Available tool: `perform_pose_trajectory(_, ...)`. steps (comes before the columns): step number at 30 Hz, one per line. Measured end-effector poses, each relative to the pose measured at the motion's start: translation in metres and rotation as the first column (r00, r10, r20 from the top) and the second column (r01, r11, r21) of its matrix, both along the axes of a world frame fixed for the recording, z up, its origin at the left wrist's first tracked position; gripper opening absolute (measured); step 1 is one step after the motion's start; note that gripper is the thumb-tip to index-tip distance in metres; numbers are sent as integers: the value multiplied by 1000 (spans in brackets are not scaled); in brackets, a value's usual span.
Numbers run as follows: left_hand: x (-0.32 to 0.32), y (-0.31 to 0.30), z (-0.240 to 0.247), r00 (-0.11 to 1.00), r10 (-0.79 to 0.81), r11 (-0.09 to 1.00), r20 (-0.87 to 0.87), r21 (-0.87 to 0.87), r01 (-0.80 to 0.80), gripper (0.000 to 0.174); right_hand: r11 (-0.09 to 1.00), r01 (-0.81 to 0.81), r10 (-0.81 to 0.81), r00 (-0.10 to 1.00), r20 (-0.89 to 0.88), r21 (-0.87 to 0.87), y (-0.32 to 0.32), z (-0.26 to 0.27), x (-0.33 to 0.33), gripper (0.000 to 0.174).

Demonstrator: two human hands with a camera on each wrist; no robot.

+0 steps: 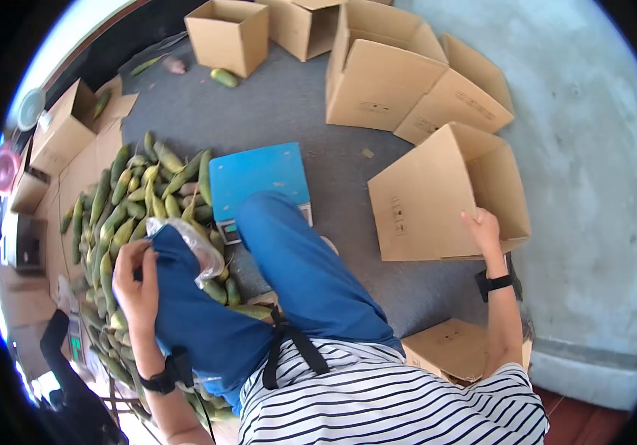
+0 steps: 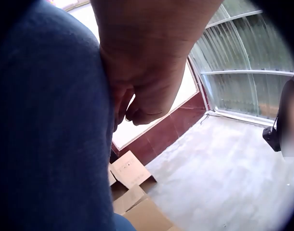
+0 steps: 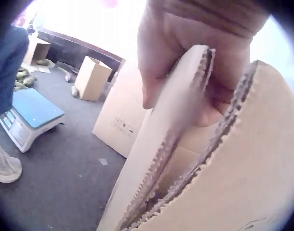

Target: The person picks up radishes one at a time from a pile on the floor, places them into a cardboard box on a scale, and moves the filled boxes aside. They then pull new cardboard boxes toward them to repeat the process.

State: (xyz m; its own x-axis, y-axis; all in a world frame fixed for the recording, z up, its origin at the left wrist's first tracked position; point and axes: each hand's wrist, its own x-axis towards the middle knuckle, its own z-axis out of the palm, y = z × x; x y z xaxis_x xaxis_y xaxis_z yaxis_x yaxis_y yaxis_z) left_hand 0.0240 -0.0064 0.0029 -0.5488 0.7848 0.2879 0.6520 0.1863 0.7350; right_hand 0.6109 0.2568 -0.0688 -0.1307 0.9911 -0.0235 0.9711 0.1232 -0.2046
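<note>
My right hand (image 1: 484, 231) grips the edge of an open cardboard box (image 1: 426, 200) on the right. In the right wrist view the thumb and fingers lie on either side of the box's cut cardboard wall (image 3: 178, 110), and a second cardboard edge stands close beside it. My left hand (image 1: 137, 285) rests at the left knee of the blue trousers (image 1: 207, 311), its fingers loosely bent and holding nothing. Beside that knee, a clear plastic bag (image 1: 196, 248) lies over a heap of long green, cucumber-like vegetables (image 1: 122, 211).
A blue-topped scale (image 1: 259, 174) stands on the dark floor mat in front of the knees. More open cardboard boxes (image 1: 385, 81) stand ahead, another box (image 1: 444, 348) sits by the right hip, and one (image 1: 66, 130) is at far left. A few loose vegetables (image 1: 223, 77) lie near the back.
</note>
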Motion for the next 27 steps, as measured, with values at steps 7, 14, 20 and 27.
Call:
perform_pose_trajectory(7, -2, -5, 3, 996, 7, 999, -92, 42, -3, 10, 993, -90, 110, 934, -340, 72, -8, 100, -69, 30)
perform_pose_trajectory(14, -2, -6, 0, 998, 2, 995, -57, 95, 3, 12, 829, -508, 557, 782, -278, 234, -21, 148, -207, 26)
perform_pose_trajectory(20, -1, -6, -1, 1000, 18, 989, -18, 147, -15, 12, 606, -756, 787, 615, -49, 247, 2, 109, -329, 32)
perform_pose_trajectory(27, -5, -12, 1, 999, 21, 989, -27, 149, -17, 10, 321, -939, 946, 324, 6, 126, 10, 103, -414, 33)
